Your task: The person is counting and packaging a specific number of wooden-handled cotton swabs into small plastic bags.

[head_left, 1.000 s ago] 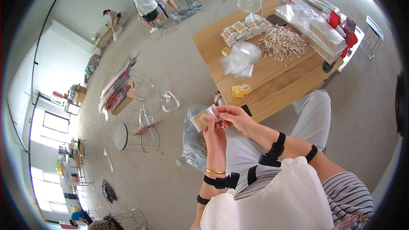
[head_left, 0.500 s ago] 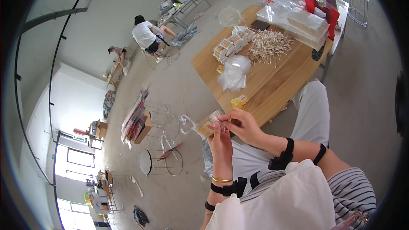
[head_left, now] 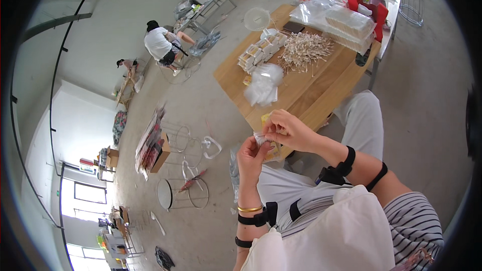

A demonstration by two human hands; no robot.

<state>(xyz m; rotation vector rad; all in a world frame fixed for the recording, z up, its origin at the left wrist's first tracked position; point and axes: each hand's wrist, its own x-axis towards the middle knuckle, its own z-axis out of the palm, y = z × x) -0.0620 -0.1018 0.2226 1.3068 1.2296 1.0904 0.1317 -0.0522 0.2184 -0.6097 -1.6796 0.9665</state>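
Note:
Over my lap, just off the table's near corner, I hold a small clear plastic bag with something yellow showing in it. My left hand pinches it from the left. The fingertips of my right hand are closed on its upper edge, close to the left fingers. Partly hidden behind my right hand, a yellow card lies at the table edge. On the wooden table beyond are a heap of loose clear bags, a pile of cotton swabs and rows of small white-and-tan packs.
At the table's far side are large clear bags of white goods, a dark flat object and a small fan. Left of me stand a round stool and a box beside bundled packaging. Two people sit farther off.
The bag has swung from the left of my hands to below them, tilting more upright. Both hands stay closed on it. The whole view has shifted slightly.

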